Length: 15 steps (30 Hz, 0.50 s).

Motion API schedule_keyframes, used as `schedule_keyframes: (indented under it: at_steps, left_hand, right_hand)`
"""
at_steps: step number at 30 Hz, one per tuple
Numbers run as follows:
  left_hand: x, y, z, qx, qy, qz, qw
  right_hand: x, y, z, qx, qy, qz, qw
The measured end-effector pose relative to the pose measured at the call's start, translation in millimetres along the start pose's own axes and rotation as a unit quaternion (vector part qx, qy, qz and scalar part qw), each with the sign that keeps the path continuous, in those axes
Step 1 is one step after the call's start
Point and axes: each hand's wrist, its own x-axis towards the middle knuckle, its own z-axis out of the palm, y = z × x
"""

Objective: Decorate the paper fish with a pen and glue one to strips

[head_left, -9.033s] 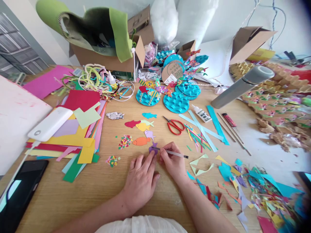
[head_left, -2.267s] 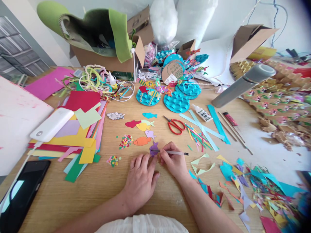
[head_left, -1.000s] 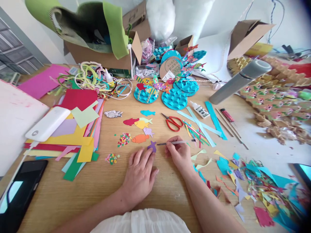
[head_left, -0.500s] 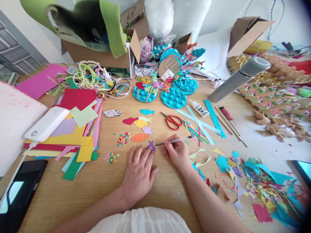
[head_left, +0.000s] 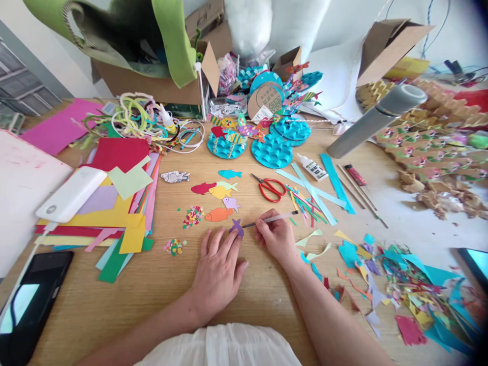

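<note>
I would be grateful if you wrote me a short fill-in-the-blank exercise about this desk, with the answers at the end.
1. The right hand holds a slim pen, and the left hand has its fingers on a small paper fish coloured ____.
2. The scissors have ____ handles.
3. The white power bank lies on sheets of coloured ____.
4. The glue bottle is not standing upright but lying on its ____.

Missing words: purple; red; paper; side.

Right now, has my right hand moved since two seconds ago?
Yes, your right hand shifted right, away from the orange fish. The pen, whose tip was over the purple fish, now ends by its right edge.
</note>
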Motion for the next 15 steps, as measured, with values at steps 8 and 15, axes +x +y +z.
schedule_keyframes:
  at_steps: [8, 15]
  left_hand:
    - [0.3, -0.3, -0.8, -0.009, -0.003, -0.001, 1.000]
    - [-0.3, -0.9, 0.1, -0.010, -0.003, -0.001, 1.000]
  right_hand:
    - [-0.4, 1.1, -0.3, -0.011, -0.001, 0.002, 1.000]
    - [-0.7, 1.8, -1.1, -0.013, -0.005, -0.002, 1.000]
